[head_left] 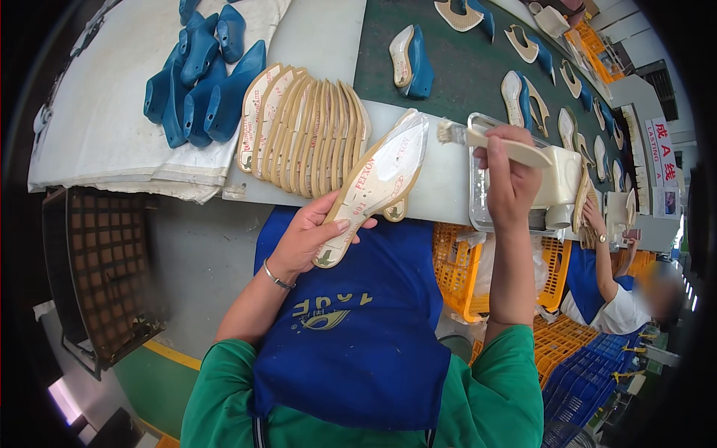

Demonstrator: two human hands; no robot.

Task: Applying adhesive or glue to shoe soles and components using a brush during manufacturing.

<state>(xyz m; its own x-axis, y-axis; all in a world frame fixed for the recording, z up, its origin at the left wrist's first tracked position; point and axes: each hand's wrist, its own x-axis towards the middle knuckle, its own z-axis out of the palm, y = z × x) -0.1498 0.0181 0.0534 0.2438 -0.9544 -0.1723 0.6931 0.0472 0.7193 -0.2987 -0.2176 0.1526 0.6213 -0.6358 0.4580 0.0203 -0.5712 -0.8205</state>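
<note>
My left hand [317,231] grips an insole [385,168] by its heel end, tilted above the table's front edge with its printed white face up. The toe part of that face looks shiny and wet. In my right hand [511,175] is a brush [526,151], its pale bristles pointing left, a little to the right of the insole's toe and apart from it. Below the brush stands a clear tray [479,196] with a white container [560,178] beside it. A fanned row of insoles [306,138] rests on the table to the left.
Blue shoe lasts [200,89] are heaped on a white cloth [97,112] at the far left. The green belt [470,71] carries more lasts with insoles. Orange crates [455,276] stand below the table edge; a co-worker's hand [594,216] is at the right.
</note>
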